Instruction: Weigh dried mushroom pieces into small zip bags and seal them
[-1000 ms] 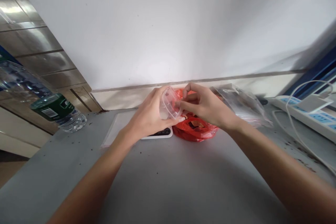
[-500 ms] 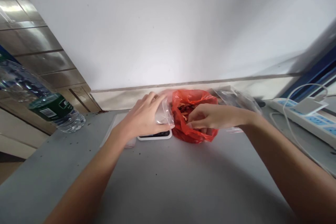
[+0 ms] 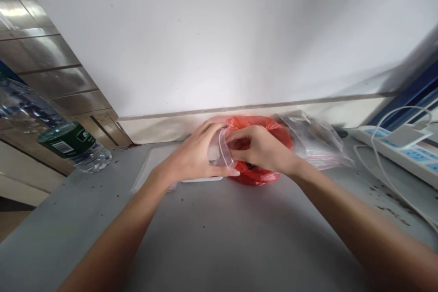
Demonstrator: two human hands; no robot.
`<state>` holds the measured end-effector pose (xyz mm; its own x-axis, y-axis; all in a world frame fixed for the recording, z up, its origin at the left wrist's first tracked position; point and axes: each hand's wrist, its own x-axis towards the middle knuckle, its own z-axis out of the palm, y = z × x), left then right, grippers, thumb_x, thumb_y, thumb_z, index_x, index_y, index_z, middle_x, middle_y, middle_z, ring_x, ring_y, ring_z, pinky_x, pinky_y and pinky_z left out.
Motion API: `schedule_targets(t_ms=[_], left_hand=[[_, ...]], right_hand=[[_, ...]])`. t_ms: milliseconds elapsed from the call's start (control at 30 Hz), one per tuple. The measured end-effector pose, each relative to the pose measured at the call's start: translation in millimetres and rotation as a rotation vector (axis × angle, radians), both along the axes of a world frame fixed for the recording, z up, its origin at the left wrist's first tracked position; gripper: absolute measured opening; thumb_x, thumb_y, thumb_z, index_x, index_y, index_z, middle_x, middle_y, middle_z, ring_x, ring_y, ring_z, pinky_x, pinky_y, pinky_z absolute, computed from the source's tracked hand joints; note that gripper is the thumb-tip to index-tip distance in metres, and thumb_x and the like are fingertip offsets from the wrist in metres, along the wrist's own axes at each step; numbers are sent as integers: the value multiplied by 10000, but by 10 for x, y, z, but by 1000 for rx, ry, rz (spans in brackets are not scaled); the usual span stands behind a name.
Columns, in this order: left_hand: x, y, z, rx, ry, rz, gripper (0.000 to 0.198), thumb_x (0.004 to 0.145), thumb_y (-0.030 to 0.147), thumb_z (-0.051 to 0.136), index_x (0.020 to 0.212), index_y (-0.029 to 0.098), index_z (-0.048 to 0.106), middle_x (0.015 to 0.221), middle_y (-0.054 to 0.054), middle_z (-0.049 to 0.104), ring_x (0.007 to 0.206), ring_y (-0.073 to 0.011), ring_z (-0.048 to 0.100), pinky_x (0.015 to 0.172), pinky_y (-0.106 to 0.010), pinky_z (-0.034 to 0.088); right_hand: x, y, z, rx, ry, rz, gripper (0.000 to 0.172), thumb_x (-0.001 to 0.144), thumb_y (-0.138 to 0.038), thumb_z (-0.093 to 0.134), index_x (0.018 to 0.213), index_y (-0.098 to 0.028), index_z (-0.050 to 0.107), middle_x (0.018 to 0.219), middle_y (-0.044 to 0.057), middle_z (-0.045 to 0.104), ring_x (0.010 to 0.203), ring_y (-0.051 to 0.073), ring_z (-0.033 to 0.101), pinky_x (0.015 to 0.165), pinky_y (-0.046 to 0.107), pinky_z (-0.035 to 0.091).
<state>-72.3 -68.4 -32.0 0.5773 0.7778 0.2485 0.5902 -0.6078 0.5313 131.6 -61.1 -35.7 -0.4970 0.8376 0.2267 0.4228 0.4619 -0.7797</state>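
My left hand is closed around a clear zip bag, whose mouth gapes toward the right. Under that hand, the white edge of a flat device shows, its top mostly covered. My right hand has its fingers drawn together at the zip bag's mouth; what they hold is hidden. Behind and below it sits a red plastic bag, open at the top, with its contents mostly out of sight behind the hand.
Flat clear bags lie left of the device, and a stack of zip bags lies to the right. A green-labelled water bottle stands at left. At right are a power strip and white cable. Dark crumbs dot the grey table.
My right hand has moved left, out of the red bag with its brown pieces, to the zip bag's mouth. The left hand has shifted slightly right with the zip bag.
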Motion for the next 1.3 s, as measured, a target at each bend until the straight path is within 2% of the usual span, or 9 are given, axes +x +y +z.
schedule_targets(t_ms=[133, 233, 400, 500, 600, 767, 967, 1133, 1300], left_hand=[[14, -11, -12, 17, -14, -28, 899, 735, 538, 858, 1478, 281, 423, 1634, -124, 384, 1495, -333, 399, 1203, -496, 404], [5, -9, 2, 6, -26, -7, 873, 744, 527, 846, 1469, 284, 426, 1593, -120, 434, 1445, -326, 461, 1163, -479, 447], [-81, 28, 46, -14, 8, 52, 641, 801, 528, 778, 1336, 276, 530, 1406, -87, 590, 1274, -307, 589, 1037, -443, 521], [-129, 55, 50, -19, 50, 98, 623, 798, 545, 769, 1309, 273, 539, 1382, -85, 601, 1252, -315, 597, 1000, -438, 532], [-136, 62, 48, -44, 98, 106, 690, 766, 583, 789, 1320, 260, 535, 1413, -103, 582, 1285, -332, 577, 1023, -442, 522], [-95, 37, 34, -76, 167, 107, 718, 770, 563, 794, 1363, 262, 524, 1455, -107, 558, 1310, -327, 570, 1065, -440, 501], [-95, 35, -15, -90, 203, 99, 721, 793, 567, 759, 1400, 270, 511, 1509, -115, 529, 1364, -334, 544, 1056, -431, 507], [-95, 39, -12, -117, 222, 98, 751, 800, 593, 741, 1429, 264, 497, 1524, -128, 518, 1374, -332, 534, 1076, -440, 492], [-72, 39, 0, -153, 247, 98, 804, 795, 602, 739, 1475, 265, 473, 1561, -113, 489, 1413, -319, 499, 1134, -442, 455]], right_hand=[[-54, -23, -8, -41, -2, -136, 296, 674, -190, 759, 968, -193, 788, 730, -5, 723, 677, 176, 637, 641, 319, 505], [-76, -26, -28, 3, -18, -141, 388, 664, -191, 762, 1053, -203, 770, 751, -4, 721, 694, 181, 636, 648, 322, 503], [22, 36, -3, 16, 30, -23, 188, 796, -402, 712, 797, -227, 644, 831, 27, 721, 756, 190, 654, 692, 329, 513], [165, 114, 22, 86, -113, -199, 331, 907, -479, 582, 690, -236, 519, 686, 12, 625, 636, 166, 565, 586, 307, 437], [286, 174, 2, 101, -424, -331, 345, 879, -383, 616, 608, -244, 454, 640, 30, 610, 574, 168, 509, 530, 311, 363], [242, 154, -125, -59, -626, -100, 143, 723, -212, 717, 705, -254, 581, 758, 55, 714, 615, 209, 584, 556, 327, 407], [171, 166, -232, 0, -649, -91, 79, 712, -213, 694, 746, -250, 632, 776, 70, 726, 640, 225, 618, 540, 323, 429], [278, 211, -235, -15, -687, -84, 176, 694, -189, 709, 859, -247, 702, 779, 78, 717, 604, 206, 606, 505, 309, 423], [279, 250, -211, -112, -717, -54, 100, 705, -135, 648, 698, -225, 606, 741, 47, 699, 620, 183, 581, 548, 292, 413]])
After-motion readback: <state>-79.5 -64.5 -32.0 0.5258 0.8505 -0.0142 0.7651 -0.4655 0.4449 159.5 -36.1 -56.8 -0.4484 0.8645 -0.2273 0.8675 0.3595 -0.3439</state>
